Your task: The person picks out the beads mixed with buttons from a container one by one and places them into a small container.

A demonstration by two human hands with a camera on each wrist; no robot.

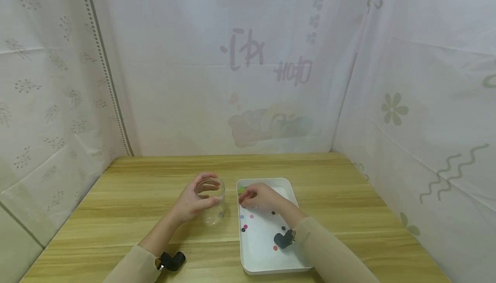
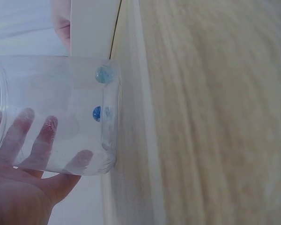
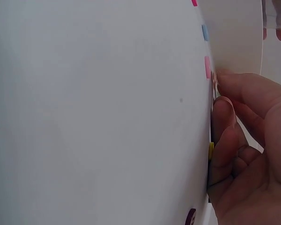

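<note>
My left hand [image 1: 190, 201] grips a clear plastic jar [image 1: 212, 214], which stands upright on the table just left of a white tray [image 1: 267, 270]. Low inside the jar lie a pale blue marble [image 2: 103, 74] and a darker blue marble [image 2: 97, 113]. Over the tray's far left part, my right hand [image 1: 261, 197] reaches down with bent fingers, its fingertips close to the tray floor by the left wall. Something green [image 1: 241, 189] shows beside those fingers. I cannot tell whether they pinch anything. A yellow piece [image 3: 211, 151] lies right by the fingers in the right wrist view.
Small coloured buttons lie scattered over the tray floor, among them a pink button [image 1: 252, 216], a dark button [image 1: 243, 230] and an orange button [image 1: 275, 248]. The wooden table [image 1: 155, 169] is bordered by patterned white curtains [image 1: 182, 102] at the back and sides.
</note>
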